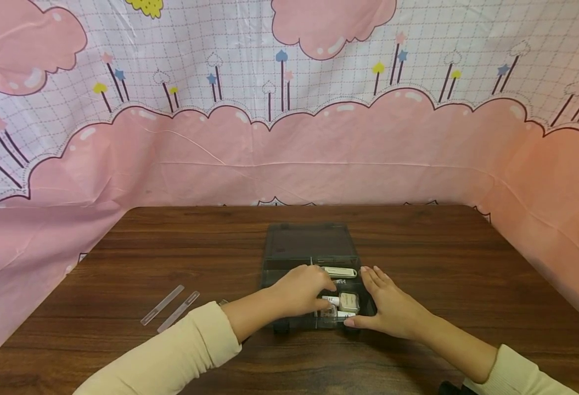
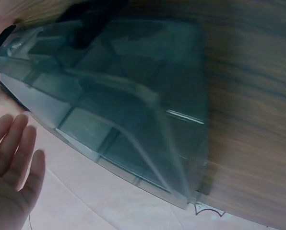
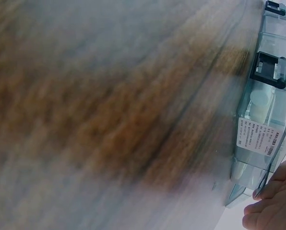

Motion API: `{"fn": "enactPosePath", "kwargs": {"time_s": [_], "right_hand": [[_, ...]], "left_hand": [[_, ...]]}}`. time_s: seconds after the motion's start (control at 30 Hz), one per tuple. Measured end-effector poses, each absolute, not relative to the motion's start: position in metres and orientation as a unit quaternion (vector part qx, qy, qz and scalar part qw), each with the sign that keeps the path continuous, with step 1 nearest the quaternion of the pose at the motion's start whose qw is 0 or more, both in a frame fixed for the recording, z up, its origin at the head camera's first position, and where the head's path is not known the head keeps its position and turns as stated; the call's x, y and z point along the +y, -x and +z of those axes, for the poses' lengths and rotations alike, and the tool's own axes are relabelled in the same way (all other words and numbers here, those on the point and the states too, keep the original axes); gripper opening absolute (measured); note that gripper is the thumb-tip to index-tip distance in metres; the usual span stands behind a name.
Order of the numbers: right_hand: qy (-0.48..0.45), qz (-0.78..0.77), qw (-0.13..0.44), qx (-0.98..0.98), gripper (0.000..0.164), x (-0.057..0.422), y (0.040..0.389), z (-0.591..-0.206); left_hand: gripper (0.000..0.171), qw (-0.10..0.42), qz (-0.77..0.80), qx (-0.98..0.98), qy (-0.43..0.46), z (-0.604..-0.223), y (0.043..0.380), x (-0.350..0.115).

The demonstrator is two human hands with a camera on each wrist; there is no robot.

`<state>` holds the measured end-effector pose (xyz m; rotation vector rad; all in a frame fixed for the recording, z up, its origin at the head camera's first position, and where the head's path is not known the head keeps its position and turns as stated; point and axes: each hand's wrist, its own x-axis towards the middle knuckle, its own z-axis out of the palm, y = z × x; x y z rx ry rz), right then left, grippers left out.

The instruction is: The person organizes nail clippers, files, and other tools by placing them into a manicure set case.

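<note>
1. Fingers of the left hand [image 1: 296, 292] are reaching into the right half of the box [image 1: 275, 275], loosely bent, the thumb standing apart; whether they are touching anything, I cannot tell.
2. Fingers of the right hand [image 1: 393, 308] are spreading wide, touching the box's right side and near right corner.
3. The box is sitting mid-table, its lid [image 1: 309, 241] lying back on the far side.
4. Two clear strips [image 1: 163, 305] are lying left.

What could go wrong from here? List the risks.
The left hand, over the open case, might knock the beige item packed inside. The left sleeve, close to the loose clear strips, could sweep them aside. The right hand, at the case's right side, might nudge it.
</note>
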<state>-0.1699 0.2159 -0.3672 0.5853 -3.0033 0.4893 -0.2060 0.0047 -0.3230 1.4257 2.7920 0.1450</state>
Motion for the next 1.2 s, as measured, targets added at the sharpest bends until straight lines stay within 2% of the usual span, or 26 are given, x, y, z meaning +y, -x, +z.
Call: {"fn": "enactPosePath", "kwargs": {"time_s": [0.17, 0.37, 0.6, 0.93, 1.2], "right_hand": [[-0.193, 0.152, 0.029, -0.969, 0.111, 0.214, 0.170, -0.367], [-0.195, 0.149, 0.031, -0.969, 0.111, 0.213, 0.170, -0.366], [-0.192, 0.162, 0.006, -0.968, 0.112, 0.213, 0.171, -0.363], [-0.203, 0.169, -0.021, -0.964, 0.111, 0.213, 0.172, -0.354], [-0.214, 0.163, -0.027, -0.963, 0.112, 0.213, 0.174, -0.348]], "left_hand": [[0.031, -0.040, 0.101, 0.885, -0.453, -0.324, 0.202, -0.012], [0.028, -0.102, 0.160, 0.872, -0.452, -0.326, 0.195, -0.036], [0.029, -0.132, 0.190, 0.876, -0.423, -0.330, 0.195, -0.064], [0.029, -0.149, 0.205, 0.891, -0.378, -0.344, 0.195, -0.103], [0.030, -0.204, 0.213, 0.887, -0.355, -0.359, 0.196, -0.129]]}}
